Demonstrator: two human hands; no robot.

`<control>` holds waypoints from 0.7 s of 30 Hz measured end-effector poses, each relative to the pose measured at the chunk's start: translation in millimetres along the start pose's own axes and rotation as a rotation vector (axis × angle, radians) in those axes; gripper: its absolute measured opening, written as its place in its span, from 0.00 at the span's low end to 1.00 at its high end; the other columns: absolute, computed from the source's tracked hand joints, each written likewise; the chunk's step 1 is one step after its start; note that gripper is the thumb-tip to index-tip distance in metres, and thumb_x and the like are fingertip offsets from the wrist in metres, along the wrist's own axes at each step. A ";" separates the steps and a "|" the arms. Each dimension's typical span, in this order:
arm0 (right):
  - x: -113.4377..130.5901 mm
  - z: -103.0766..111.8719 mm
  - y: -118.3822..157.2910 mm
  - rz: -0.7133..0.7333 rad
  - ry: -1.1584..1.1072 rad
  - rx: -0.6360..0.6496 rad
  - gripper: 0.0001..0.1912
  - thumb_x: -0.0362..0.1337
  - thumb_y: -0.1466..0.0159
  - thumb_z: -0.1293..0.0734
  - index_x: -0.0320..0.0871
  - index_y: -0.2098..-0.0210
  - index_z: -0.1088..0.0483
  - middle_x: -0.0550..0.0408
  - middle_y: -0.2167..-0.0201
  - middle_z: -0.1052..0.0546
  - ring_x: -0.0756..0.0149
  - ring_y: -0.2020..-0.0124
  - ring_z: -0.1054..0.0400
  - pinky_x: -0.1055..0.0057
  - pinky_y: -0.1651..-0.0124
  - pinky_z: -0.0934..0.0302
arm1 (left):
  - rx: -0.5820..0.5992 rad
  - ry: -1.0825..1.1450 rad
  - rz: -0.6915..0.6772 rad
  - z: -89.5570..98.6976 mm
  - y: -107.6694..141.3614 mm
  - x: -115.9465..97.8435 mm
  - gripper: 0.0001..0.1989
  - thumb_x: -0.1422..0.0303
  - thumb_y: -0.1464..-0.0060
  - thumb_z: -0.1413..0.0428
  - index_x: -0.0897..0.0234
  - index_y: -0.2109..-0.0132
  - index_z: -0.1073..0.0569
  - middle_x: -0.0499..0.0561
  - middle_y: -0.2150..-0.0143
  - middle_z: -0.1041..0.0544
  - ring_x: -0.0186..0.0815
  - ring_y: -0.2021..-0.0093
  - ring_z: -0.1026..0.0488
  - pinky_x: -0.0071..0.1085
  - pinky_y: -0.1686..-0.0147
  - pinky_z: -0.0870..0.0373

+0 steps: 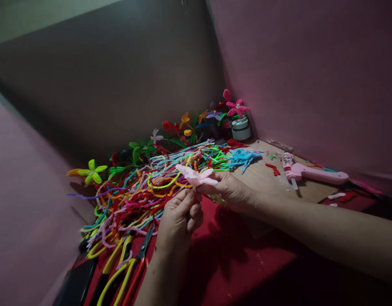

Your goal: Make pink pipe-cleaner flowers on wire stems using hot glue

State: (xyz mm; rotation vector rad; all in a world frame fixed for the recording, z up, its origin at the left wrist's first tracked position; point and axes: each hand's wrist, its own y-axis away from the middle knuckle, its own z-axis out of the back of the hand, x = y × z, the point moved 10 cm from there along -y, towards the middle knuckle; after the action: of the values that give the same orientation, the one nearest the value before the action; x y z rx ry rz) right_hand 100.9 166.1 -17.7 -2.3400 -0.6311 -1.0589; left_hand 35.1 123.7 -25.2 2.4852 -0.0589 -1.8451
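A pale pink pipe-cleaner flower (197, 174) is held up between my two hands, its petals spread toward the left and right. My left hand (181, 210) pinches the flower's base from below, with the fingers curled in. From the right, my right hand (229, 189) has its thumb and fingers closed on the petals at that side. The fingertips of both hands meet near the flower's base, so the base itself is mostly hidden. Behind the flower lies a large heap of pipe cleaners (132, 204) in many colours.
Finished flowers (92, 172) line the back wall. A pink glue gun (320, 173) lies on a brown board (256, 180) at right, near blue pipe-cleaner pieces (242, 158). Scissors (146, 242), yellow-handled pliers (115, 257) and a black flat object (75, 282) lie front left. A grey-lidded jar (240, 129) stands behind.
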 end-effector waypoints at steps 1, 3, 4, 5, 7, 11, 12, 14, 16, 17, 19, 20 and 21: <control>0.0 0.2 -0.5 -0.002 -0.026 -0.010 0.07 0.35 0.53 0.27 0.39 0.76 0.28 0.62 0.81 0.32 0.77 0.78 0.43 0.76 0.73 0.51 | 0.032 0.047 0.030 -2.9 0.2 3.2 0.11 0.64 0.48 0.45 0.67 0.72 0.35 0.39 0.85 0.43 0.18 0.90 0.55 0.17 0.89 0.57; -2.1 -1.0 -0.9 -0.022 -0.060 -0.015 0.06 0.33 0.54 0.27 0.39 0.79 0.29 0.63 0.84 0.33 0.78 0.80 0.44 0.76 0.74 0.52 | 0.089 0.131 0.065 -8.1 0.7 7.8 0.10 0.65 0.47 0.47 0.67 0.71 0.34 0.38 0.86 0.44 0.18 0.90 0.57 0.17 0.89 0.55; -4.1 -1.8 -0.9 -0.037 -0.064 -0.010 0.07 0.33 0.54 0.27 0.39 0.80 0.29 0.63 0.84 0.33 0.78 0.80 0.44 0.76 0.74 0.52 | 0.113 0.173 0.076 -10.1 0.9 9.6 0.09 0.65 0.47 0.47 0.67 0.71 0.33 0.38 0.86 0.44 0.18 0.90 0.59 0.17 0.90 0.54; -7.0 -2.6 -0.7 -0.059 -0.056 -0.001 0.07 0.34 0.55 0.28 0.38 0.81 0.29 0.62 0.84 0.33 0.77 0.80 0.44 0.76 0.74 0.52 | 0.136 0.213 0.087 -12.2 1.2 11.4 0.09 0.66 0.47 0.46 0.68 0.71 0.33 0.37 0.86 0.45 0.18 0.90 0.61 0.17 0.90 0.53; -14.1 -3.5 0.1 -0.109 -0.034 0.025 0.08 0.36 0.53 0.28 0.37 0.81 0.29 0.60 0.82 0.30 0.76 0.80 0.42 0.75 0.74 0.53 | 0.187 0.277 0.119 -17.1 2.2 15.2 0.09 0.66 0.47 0.46 0.68 0.71 0.32 0.37 0.86 0.47 0.17 0.90 0.63 0.16 0.91 0.53; -22.6 -6.4 1.6 -0.169 -0.054 0.079 0.10 0.38 0.51 0.30 0.36 0.78 0.29 0.58 0.81 0.30 0.76 0.80 0.43 0.75 0.75 0.53 | 0.275 0.288 0.186 -27.8 5.8 19.9 0.12 0.63 0.46 0.48 0.67 0.72 0.33 0.36 0.86 0.51 0.18 0.90 0.66 0.16 0.92 0.55; -21.4 -5.6 1.3 -0.159 -0.065 0.067 0.09 0.38 0.52 0.30 0.36 0.78 0.29 0.59 0.82 0.30 0.76 0.80 0.43 0.75 0.75 0.53 | 0.263 0.252 0.189 -27.8 5.9 20.1 0.12 0.63 0.45 0.49 0.67 0.71 0.33 0.36 0.86 0.50 0.18 0.90 0.66 0.16 0.92 0.55; -17.2 -3.3 0.1 -0.126 -0.080 0.024 0.09 0.37 0.53 0.29 0.37 0.80 0.29 0.60 0.84 0.32 0.76 0.81 0.44 0.75 0.75 0.51 | 0.169 0.114 0.132 -20.5 3.9 16.3 0.12 0.61 0.45 0.50 0.66 0.70 0.33 0.37 0.86 0.45 0.19 0.90 0.61 0.17 0.91 0.55; -14.4 -2.1 -0.8 -0.102 -0.094 -0.008 0.09 0.37 0.53 0.29 0.38 0.81 0.30 0.61 0.85 0.33 0.76 0.81 0.44 0.75 0.75 0.50 | 0.017 -0.119 -0.019 -7.7 2.4 3.4 0.12 0.61 0.46 0.49 0.66 0.71 0.32 0.40 0.83 0.40 0.21 0.88 0.52 0.19 0.88 0.51; -14.3 -1.0 -1.0 -0.098 -0.100 -0.023 0.10 0.37 0.53 0.29 0.38 0.82 0.31 0.61 0.85 0.33 0.75 0.81 0.44 0.74 0.75 0.49 | -0.061 -0.258 -0.124 -2.1 3.5 -6.4 0.11 0.61 0.48 0.47 0.65 0.70 0.31 0.42 0.82 0.37 0.22 0.86 0.46 0.20 0.86 0.47; -14.1 4.0 -1.1 -0.075 -0.105 -0.064 0.10 0.38 0.53 0.28 0.38 0.81 0.30 0.61 0.84 0.33 0.75 0.81 0.42 0.74 0.75 0.48 | -0.195 -0.542 -0.332 3.7 9.7 -25.1 0.08 0.63 0.51 0.44 0.64 0.69 0.29 0.45 0.77 0.31 0.27 0.79 0.37 0.22 0.79 0.40; -13.2 7.5 -0.9 -0.051 -0.093 -0.086 0.10 0.38 0.53 0.28 0.38 0.81 0.30 0.61 0.84 0.33 0.75 0.80 0.42 0.74 0.74 0.48 | -0.242 -0.664 -0.418 4.0 13.3 -31.5 0.07 0.65 0.52 0.43 0.63 0.67 0.28 0.47 0.74 0.29 0.28 0.77 0.35 0.23 0.75 0.39; -11.8 10.3 -0.4 -0.022 -0.071 -0.098 0.10 0.38 0.53 0.28 0.38 0.81 0.30 0.61 0.84 0.33 0.74 0.79 0.41 0.75 0.74 0.48 | -0.277 -0.761 -0.483 3.8 16.4 -35.5 0.06 0.66 0.52 0.43 0.62 0.65 0.27 0.47 0.73 0.28 0.29 0.75 0.34 0.24 0.73 0.38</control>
State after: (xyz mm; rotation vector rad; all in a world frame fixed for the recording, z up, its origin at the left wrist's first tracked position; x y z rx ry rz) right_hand 99.3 170.2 -32.7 -2.4705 -0.6458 -1.0415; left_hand 21.1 109.4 8.6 1.5834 0.7648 -2.6470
